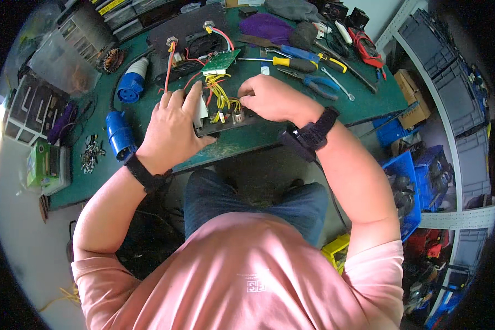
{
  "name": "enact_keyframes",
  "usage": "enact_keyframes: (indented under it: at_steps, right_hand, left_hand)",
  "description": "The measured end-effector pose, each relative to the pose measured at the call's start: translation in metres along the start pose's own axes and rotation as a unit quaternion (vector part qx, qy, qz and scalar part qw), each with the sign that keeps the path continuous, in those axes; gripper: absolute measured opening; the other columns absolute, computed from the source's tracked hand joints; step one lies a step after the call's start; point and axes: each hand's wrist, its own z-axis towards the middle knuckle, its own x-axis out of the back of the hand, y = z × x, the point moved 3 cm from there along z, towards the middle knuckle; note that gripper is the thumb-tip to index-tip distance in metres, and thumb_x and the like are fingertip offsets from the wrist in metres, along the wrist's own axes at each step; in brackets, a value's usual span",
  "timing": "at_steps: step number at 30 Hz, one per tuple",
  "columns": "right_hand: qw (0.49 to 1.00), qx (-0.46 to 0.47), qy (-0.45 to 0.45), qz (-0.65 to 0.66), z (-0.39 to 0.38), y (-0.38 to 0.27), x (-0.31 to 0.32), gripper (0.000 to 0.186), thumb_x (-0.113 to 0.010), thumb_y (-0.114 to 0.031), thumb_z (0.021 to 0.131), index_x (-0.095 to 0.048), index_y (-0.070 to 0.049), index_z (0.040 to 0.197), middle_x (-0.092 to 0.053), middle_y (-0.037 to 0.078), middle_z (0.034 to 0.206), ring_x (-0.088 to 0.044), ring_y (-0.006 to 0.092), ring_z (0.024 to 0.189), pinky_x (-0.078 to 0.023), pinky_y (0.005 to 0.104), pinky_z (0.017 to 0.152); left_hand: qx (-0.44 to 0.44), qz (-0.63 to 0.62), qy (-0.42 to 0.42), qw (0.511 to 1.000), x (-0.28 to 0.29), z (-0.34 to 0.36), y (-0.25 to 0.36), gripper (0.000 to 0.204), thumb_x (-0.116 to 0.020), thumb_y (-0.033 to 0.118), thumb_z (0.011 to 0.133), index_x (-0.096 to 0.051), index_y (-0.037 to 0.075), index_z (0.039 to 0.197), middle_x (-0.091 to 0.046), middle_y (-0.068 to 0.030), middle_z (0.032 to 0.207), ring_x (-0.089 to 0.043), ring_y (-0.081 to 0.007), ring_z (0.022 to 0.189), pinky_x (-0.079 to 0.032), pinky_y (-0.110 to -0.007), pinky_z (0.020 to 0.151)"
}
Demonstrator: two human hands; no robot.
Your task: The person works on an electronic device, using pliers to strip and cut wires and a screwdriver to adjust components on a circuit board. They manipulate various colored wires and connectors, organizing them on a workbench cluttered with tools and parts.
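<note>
On the green bench in front of me lies an opened electrical unit, its dark base plate point(225, 127) at the bench's near edge. A bundle of yellow wires point(219, 94) runs down from a green circuit board point(221, 61) to the plate. My left hand point(173, 129) rests at the unit's left side, fingers stretched and thumb apart, beside a pale flat piece point(201, 111). My right hand point(269, 99) has its fingertips pinched together at the right end of the wires, near a round metal part point(238, 116). Whatever is between those fingertips is hidden.
Behind the unit stands a black panel point(190, 30) with thick red leads. Screwdrivers point(294, 64), blue-handled pliers point(319, 85), a wrench point(338, 83) and a red meter point(366, 48) lie at right. Blue industrial plugs point(119, 132) and loose screws point(92, 154) are at left.
</note>
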Motion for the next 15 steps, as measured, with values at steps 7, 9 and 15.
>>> enact_keyframes:
  at_steps: [7, 9, 15]
  right_hand:
    - [0.999, -0.025, 0.009, -0.034, 0.0044, 0.0004, -0.0053, 0.027, -0.055, -0.017, 0.085, -0.069, 0.003, 0.095, -0.067, 0.024, 0.088, -0.066, 0.0369, 0.082, -0.051, 0.0415, 0.074]
    - [0.999, 0.006, 0.014, -0.033, 0.0043, -0.0003, -0.0065, 0.027, -0.055, -0.017, 0.085, -0.070, 0.002, 0.094, -0.067, 0.024, 0.086, -0.066, 0.0382, 0.081, -0.051, 0.0424, 0.073]
    - [0.999, 0.013, 0.014, -0.027, 0.0064, 0.0022, -0.0092, 0.027, -0.054, -0.018, 0.084, -0.070, 0.003, 0.091, -0.066, 0.025, 0.081, -0.065, 0.0370, 0.074, -0.050, 0.0428, 0.070]
  left_hand:
    - [-0.023, -0.046, 0.000, 0.999, 0.0037, 0.0007, -0.0047, 0.111, -0.088, 0.025, 0.056, -0.028, 0.001, 0.146, -0.050, -0.0252, 0.127, -0.046, -0.0420, 0.119, -0.038, -0.045, 0.105]
    - [-0.022, -0.043, -0.009, 0.999, 0.0038, 0.0012, -0.0046, 0.111, -0.089, 0.024, 0.056, -0.028, 0.001, 0.146, -0.049, -0.0253, 0.128, -0.045, -0.0423, 0.120, -0.037, -0.045, 0.105]
    - [-0.028, -0.017, 0.023, 0.999, -0.0032, -0.0004, -0.0052, 0.107, -0.087, 0.023, 0.057, -0.031, -0.002, 0.144, -0.050, -0.0239, 0.127, -0.046, -0.0412, 0.118, -0.038, -0.045, 0.104]
